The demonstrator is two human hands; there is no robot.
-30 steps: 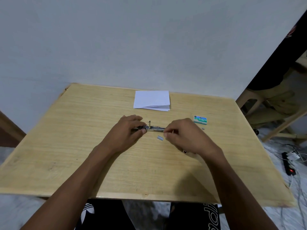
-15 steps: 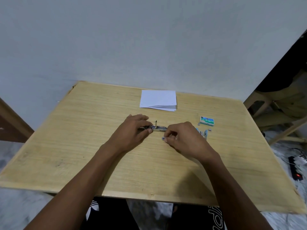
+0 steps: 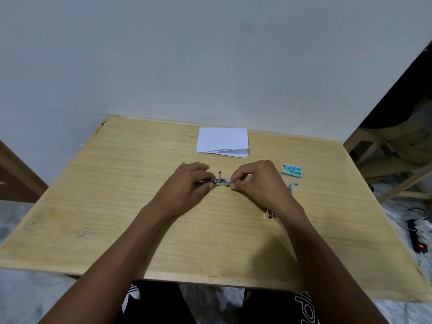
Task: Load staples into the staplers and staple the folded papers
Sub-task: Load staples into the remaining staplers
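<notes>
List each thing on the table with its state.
stapler: opened, left hand holds its left end.
right hand: pinches at the stapler's right end.
folded papers: stacked, untouched.
staple box: lying flat, apart from both hands.

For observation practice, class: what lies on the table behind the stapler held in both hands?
Folded white papers lie behind the stapler, apart from it. The left hand covers the stapler's left end; the right hand, pinching what looks like a staple strip, covers its right.

One gripped stapler (image 3: 221, 182), one paper stack (image 3: 222, 141), one staple box (image 3: 291, 170)
</notes>
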